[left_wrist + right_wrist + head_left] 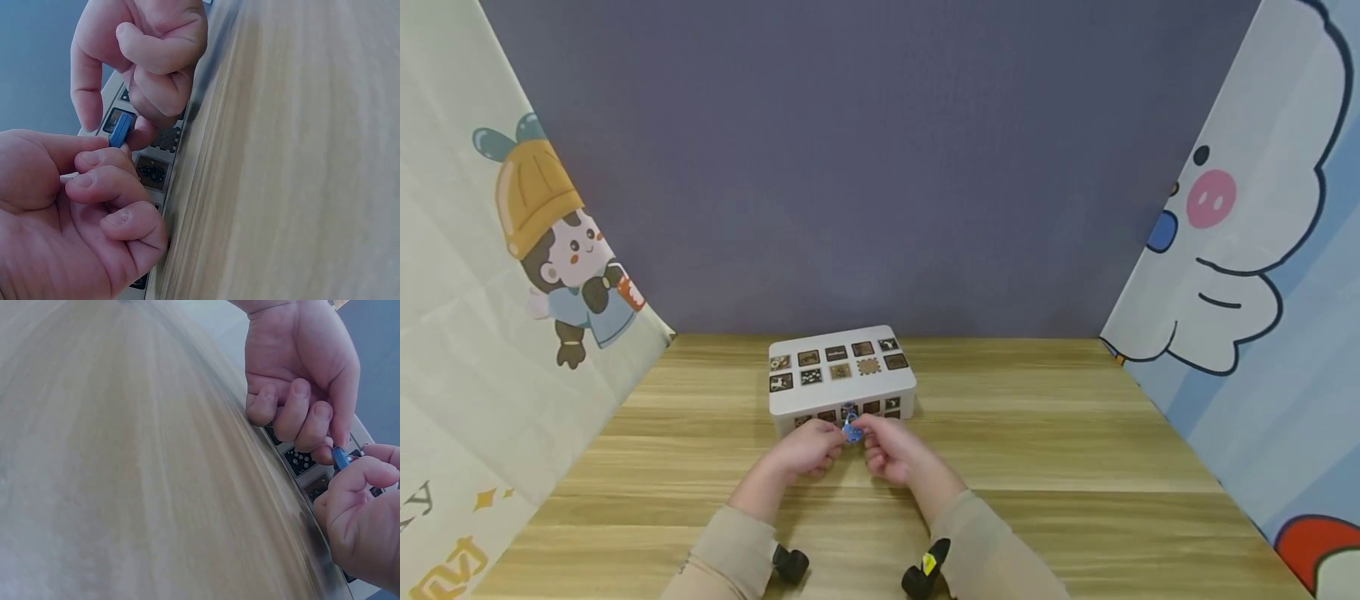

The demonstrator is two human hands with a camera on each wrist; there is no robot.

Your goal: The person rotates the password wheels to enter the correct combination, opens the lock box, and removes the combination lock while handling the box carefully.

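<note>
A white tin box [842, 379] with small dark printed pictures on its lid and front sits on the table, its lid down. At its front clasp hangs a small blue padlock [852, 432] with a metal shackle. My left hand [808, 447] pinches the padlock body between thumb and index finger, the other fingers curled in. From the other side my right hand [891, 450] pinches it near the shackle with thumb and index finger. Fingers partly cover the blue padlock [121, 129] in the left wrist view, and whether a key is there cannot be told.
The wooden table [1037, 433] carries the box near its back edge. Behind stands a dark grey-blue panel [880, 167]. Cartoon-printed sheets flank the table on the left [460, 250] and right [1262, 317]. Black wrist devices [790, 564] are by both sleeves.
</note>
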